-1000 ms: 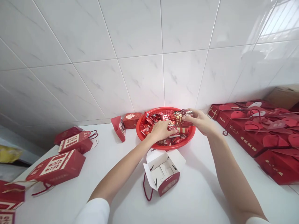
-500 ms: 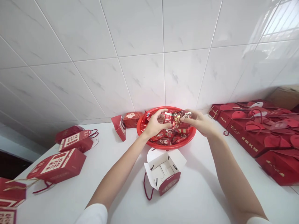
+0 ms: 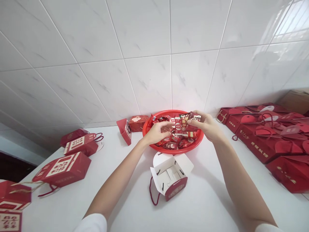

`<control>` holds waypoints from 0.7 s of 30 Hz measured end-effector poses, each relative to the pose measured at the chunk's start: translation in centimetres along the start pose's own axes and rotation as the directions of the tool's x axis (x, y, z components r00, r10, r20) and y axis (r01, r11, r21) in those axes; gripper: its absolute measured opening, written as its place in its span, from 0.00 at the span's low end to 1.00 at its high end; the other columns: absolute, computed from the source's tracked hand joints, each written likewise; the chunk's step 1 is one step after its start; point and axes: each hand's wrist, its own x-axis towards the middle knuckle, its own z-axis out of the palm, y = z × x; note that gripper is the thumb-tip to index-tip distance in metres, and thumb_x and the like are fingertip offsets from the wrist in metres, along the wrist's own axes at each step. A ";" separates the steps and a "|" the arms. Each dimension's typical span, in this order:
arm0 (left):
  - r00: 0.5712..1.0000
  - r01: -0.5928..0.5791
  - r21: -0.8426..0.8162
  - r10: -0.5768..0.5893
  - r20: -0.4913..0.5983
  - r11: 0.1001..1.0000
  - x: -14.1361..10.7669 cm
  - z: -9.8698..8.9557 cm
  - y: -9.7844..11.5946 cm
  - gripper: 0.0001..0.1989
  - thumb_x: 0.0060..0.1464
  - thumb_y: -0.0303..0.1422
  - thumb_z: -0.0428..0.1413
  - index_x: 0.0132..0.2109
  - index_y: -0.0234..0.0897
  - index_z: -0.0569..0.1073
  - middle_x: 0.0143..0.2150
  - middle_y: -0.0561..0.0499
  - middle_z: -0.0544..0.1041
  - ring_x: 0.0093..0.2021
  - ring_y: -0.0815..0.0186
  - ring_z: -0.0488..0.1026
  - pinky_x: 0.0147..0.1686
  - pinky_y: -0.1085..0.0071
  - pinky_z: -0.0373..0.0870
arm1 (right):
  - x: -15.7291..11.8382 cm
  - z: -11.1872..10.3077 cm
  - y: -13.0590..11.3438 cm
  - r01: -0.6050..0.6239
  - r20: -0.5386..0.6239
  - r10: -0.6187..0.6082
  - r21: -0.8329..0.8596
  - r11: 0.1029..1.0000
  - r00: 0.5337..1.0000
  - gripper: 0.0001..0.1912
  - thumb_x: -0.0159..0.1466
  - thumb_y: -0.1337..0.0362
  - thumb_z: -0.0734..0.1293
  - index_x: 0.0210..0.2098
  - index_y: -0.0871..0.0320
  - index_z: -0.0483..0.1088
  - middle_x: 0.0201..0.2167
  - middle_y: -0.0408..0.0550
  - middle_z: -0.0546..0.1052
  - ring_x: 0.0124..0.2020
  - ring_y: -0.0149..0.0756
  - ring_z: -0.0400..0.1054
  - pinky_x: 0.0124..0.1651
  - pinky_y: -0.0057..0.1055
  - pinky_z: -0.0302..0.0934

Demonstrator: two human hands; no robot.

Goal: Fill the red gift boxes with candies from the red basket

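Note:
My right hand (image 3: 207, 126) pinches a few small red wrapped sweet packets (image 3: 182, 124), fanned together above the basket. Just to their left is my left hand (image 3: 158, 132), its thumb and fingers parted and curved over the basket's left side, with nothing visible between them. The red plastic basket (image 3: 185, 151) stands against the wall and holds many red-wrapped sweets (image 3: 172, 145). In front of it sits a small gift box (image 3: 176, 190), white inside and red outside, flaps spread and a dark red cord at its left. I see no sweets inside the box.
Left of the basket are a red wedge-shaped carton (image 3: 125, 130) and a red patterned box (image 3: 138, 123). Several closed red gift boxes (image 3: 64, 169) lie along the left side. Rows of red boxes (image 3: 258, 141) fill the right, by the tiled wall (image 3: 149, 80).
My left hand has come away from the packets, moving slightly left and down. The packets stay in my right hand, now more fully visible. The view has shifted slightly.

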 end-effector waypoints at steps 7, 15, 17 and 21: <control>0.991 -0.060 0.296 0.022 0.130 0.953 -0.3 1.4 -0.2 0.05 0.55 0.29 0.58 0.38 0.36 0.80 0.39 0.49 0.81 0.41 0.61 0.77 0.47 0.65 0.71 | -0.4 0.0 -0.5 0.010 -0.007 -0.011 -0.039 0.999 1.000 0.18 0.53 0.55 0.76 0.38 0.57 0.72 0.32 0.43 0.79 0.31 0.36 0.74 0.38 0.34 0.70; 0.947 0.015 -0.032 -0.004 0.322 0.999 -3.8 -2.0 3.0 0.16 0.49 0.33 0.64 0.46 0.36 0.78 0.43 0.47 0.81 0.44 0.61 0.78 0.45 0.67 0.73 | -1.7 0.2 -2.3 0.067 0.079 -0.062 -0.057 0.996 0.995 0.15 0.56 0.57 0.75 0.38 0.56 0.72 0.33 0.44 0.77 0.35 0.38 0.73 0.40 0.35 0.71; 0.932 0.025 0.064 -0.046 0.358 0.998 -5.3 -2.9 4.1 0.14 0.51 0.35 0.64 0.45 0.37 0.79 0.44 0.48 0.81 0.44 0.62 0.77 0.45 0.68 0.72 | -2.1 0.4 -2.7 0.056 0.137 -0.047 -0.060 0.997 0.989 0.14 0.56 0.57 0.74 0.39 0.56 0.72 0.33 0.44 0.76 0.35 0.37 0.72 0.39 0.34 0.70; 0.913 0.096 0.331 -0.215 0.346 0.939 -7.8 -3.5 5.4 0.13 0.59 0.40 0.56 0.43 0.38 0.79 0.42 0.49 0.80 0.41 0.62 0.76 0.38 0.71 0.69 | -3.2 1.2 -3.3 0.032 0.300 0.026 -0.185 0.982 0.954 0.16 0.57 0.58 0.73 0.43 0.56 0.72 0.36 0.45 0.75 0.34 0.36 0.71 0.35 0.32 0.69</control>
